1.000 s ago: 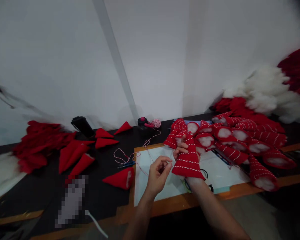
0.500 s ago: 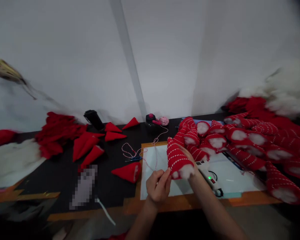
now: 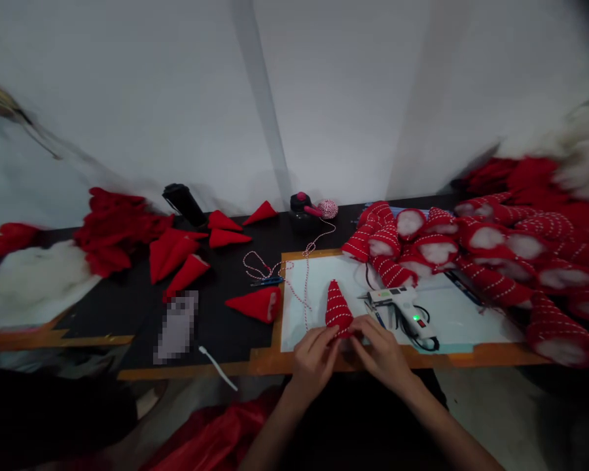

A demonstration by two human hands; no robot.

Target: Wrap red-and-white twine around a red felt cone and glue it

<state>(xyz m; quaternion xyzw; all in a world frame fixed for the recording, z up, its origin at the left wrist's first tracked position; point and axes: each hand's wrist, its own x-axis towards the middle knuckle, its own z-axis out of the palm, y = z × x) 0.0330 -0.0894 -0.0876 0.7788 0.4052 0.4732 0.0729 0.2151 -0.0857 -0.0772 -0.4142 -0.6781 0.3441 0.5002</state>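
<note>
Dark and broad, the counter [image 3: 216, 330] carries everything, with a pile of stuffed cones [image 3: 493, 278] crowding its right side, apparently to leave the middle free for the hands. A white sheet [image 3: 297, 307] lies in front of the person, probably guarding the surface. Over on the left sits a heap of red cloth [image 3: 110, 232]. The glue gun [image 3: 405, 307] rests on the sheet, green light glowing, likely placed for easy reach. Left hand [image 3: 314, 356] and right hand [image 3: 380, 350] meet at the near edge, each grip pinched onto the wide end of a striped cone [image 3: 338, 307]; its tip points away over the sheet, so the hem faces the fingers, presumably for control. As for containers, the black jar [image 3: 302, 216] by the wall hides its contents; the pile's open ends show white filling. Smallest: a ball of cord [image 3: 328, 209] beside the jar.
</note>
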